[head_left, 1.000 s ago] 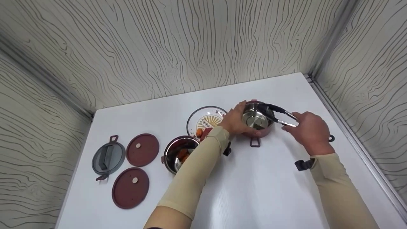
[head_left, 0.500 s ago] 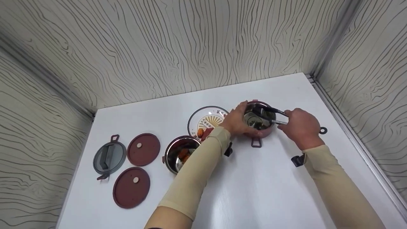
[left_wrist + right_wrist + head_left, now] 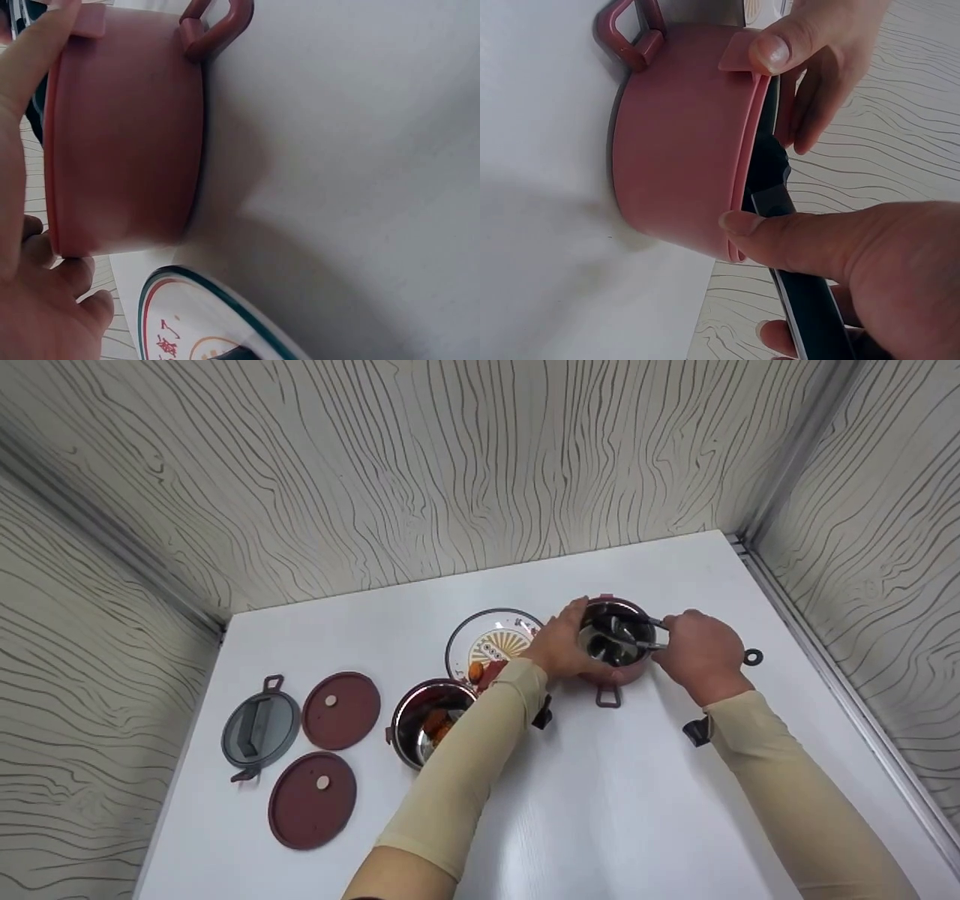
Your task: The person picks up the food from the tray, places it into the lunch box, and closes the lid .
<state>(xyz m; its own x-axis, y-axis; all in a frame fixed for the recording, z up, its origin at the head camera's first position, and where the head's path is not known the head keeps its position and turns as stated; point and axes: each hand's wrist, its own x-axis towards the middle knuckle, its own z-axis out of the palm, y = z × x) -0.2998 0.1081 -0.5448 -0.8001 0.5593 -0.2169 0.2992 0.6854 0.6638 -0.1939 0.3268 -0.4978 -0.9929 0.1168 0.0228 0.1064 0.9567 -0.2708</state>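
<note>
1. Walls [image 3: 450, 472]: pale panels with dark wood-grain lines, on the far, left and right sides.
2. Table [image 3: 615, 802]: white top, bearing the cookware.
3. Beige sleeves [image 3: 461, 772]: one on each forearm, reaching in from the near side.
4. Plate [image 3: 480, 628]: white, dark-rimmed, with a yellow ray pattern; far middle of the table, partly covered from view.
5. Pink pot [image 3: 127, 142]: upright at the far right, just right of the plate; steel interior, loop handle on its near side.
6. Second pot [image 3: 409, 724]: steel-lined, near and left of the plate.
7. Maroon lids [image 3: 310, 810]: two, flat on the left, one nearer, one farther, each with a pale knob.
8. Glass lid [image 3: 279, 727]: leftmost, with a dark bar handle.
9. Tongs [image 3: 814, 311]: black heads inside the pink pot; anything between them cannot be made out.
10. Right hand [image 3: 701, 649]: clamped round the tongs, just right of the pink pot and apart from the other hand.
11. Left hand [image 3: 566, 649]: grips the pink pot's rim, thumb on the near side, fingers on the left.
12. Orange-brown pieces [image 3: 437, 723]: inside the second pot.
13. Red piece [image 3: 491, 675] and orange piece [image 3: 475, 671]: at the plate's near edge.
</note>
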